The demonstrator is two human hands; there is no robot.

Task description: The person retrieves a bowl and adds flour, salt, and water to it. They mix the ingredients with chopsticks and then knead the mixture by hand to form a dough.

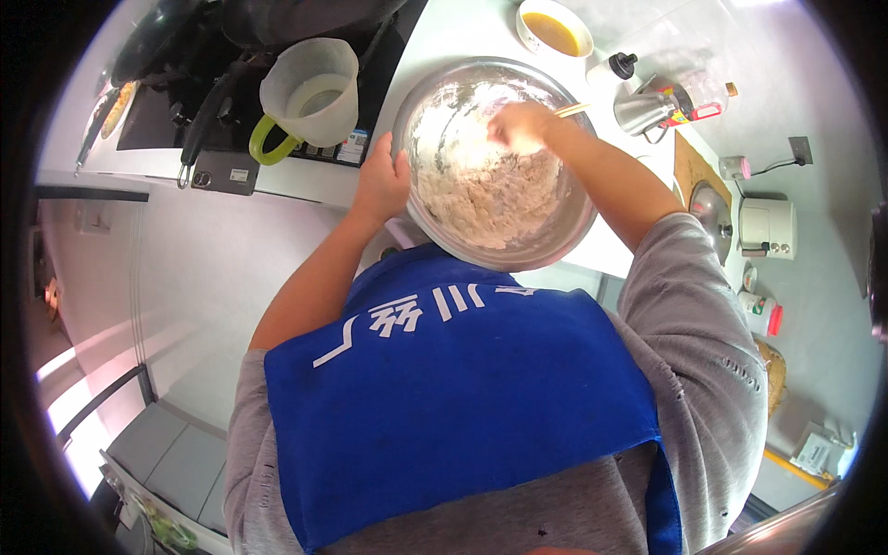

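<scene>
A wide metal mixing bowl stands at the counter's front edge, close against the blue apron. Inside lies a floury, crumbly dough mixture, with loose white flour towards the back. My left hand grips the bowl's left rim, thumb at the inner side. Over the mixture, my right hand is closed around light-coloured chopsticks, whose ends stick out beyond the hand to the right; the hand is blurred and the chopsticks' lower ends are hidden.
Left, a translucent measuring jug with a green handle stands on the black hob near dark pans. Behind are a bowl of yellow-brown liquid, a dark-capped bottle and a metal jug. A phone lies at the counter's edge.
</scene>
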